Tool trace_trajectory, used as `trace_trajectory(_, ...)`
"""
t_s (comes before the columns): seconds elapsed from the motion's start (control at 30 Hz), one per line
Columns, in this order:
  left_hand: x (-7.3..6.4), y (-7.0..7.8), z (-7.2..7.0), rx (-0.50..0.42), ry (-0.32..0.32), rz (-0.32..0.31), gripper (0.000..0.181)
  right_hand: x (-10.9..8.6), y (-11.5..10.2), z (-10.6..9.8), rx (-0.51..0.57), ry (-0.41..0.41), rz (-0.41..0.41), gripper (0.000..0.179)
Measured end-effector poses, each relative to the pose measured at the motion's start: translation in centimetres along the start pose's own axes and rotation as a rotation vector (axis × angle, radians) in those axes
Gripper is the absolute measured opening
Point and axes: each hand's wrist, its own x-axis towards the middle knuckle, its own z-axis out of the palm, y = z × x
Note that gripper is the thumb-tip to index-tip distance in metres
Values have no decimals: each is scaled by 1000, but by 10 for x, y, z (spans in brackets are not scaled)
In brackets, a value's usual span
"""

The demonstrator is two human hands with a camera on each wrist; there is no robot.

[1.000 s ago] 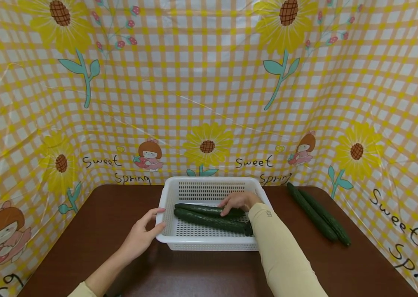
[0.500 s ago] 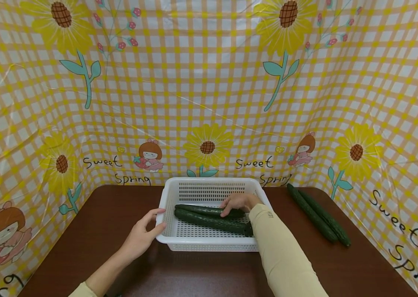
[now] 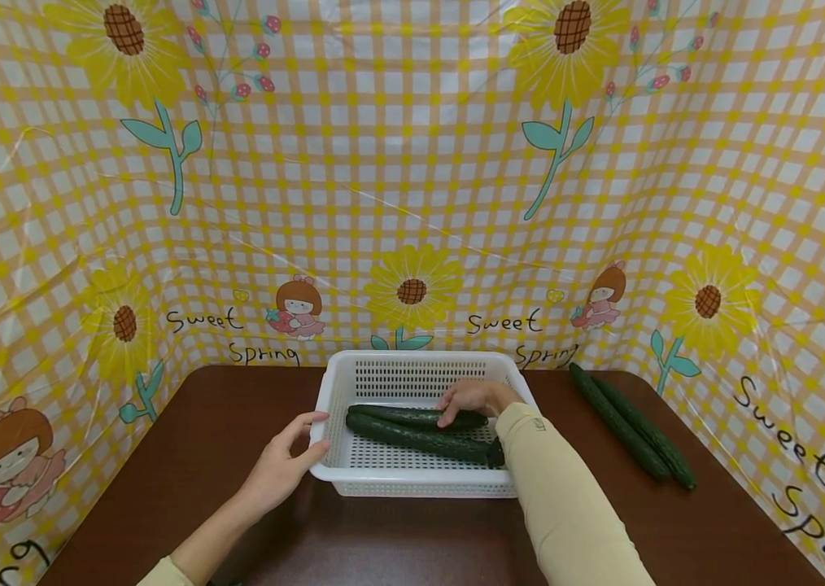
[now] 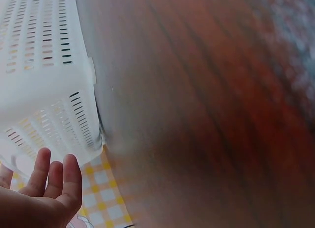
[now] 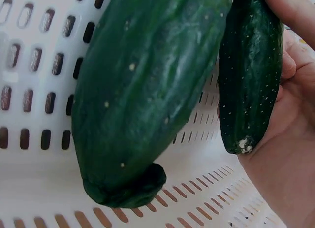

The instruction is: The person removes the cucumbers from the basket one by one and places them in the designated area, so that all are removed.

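In the head view, a white plastic basket (image 3: 427, 485) with slotted walls holds two dark green cucumbers. My right hand (image 3: 473, 399) reaches inside and grips the rear cucumber (image 3: 394, 416), thumb on its near side and fingers behind. The right wrist view shows that cucumber (image 5: 248, 85) against the palm. Beside it lies the front cucumber (image 3: 416, 439), larger and with a stubby curled end in the right wrist view. My left hand (image 3: 282, 462) touches the basket's left rim with fingertips and thumb. Its fingers look loosely extended beside the basket wall (image 4: 54, 114) in the left wrist view.
Two more cucumbers (image 3: 628, 427) lie side by side on the brown table (image 3: 237, 407), right of the basket. A checked cloth (image 3: 412, 187) with sunflowers hangs behind and along both sides.
The view shifts very slightly. Both hands, the basket and the cucumbers keep nearly the same places.
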Motion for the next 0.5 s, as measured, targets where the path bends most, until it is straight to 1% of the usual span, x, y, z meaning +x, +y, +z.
trace_trajectory(0.13, 0, -1, 0, 16, 2, 3, 42, 1, -2, -4, -13, -13, -7, 46)
trace_trajectory(0.33, 0, -1, 0, 27, 4, 2, 43, 1, -4, -7, 5, -7, -7, 44)
trace_trajectory(0.5, 0, -2, 0, 28, 4, -26, 43, -3, -7, -9, -23, 12, -40, 47)
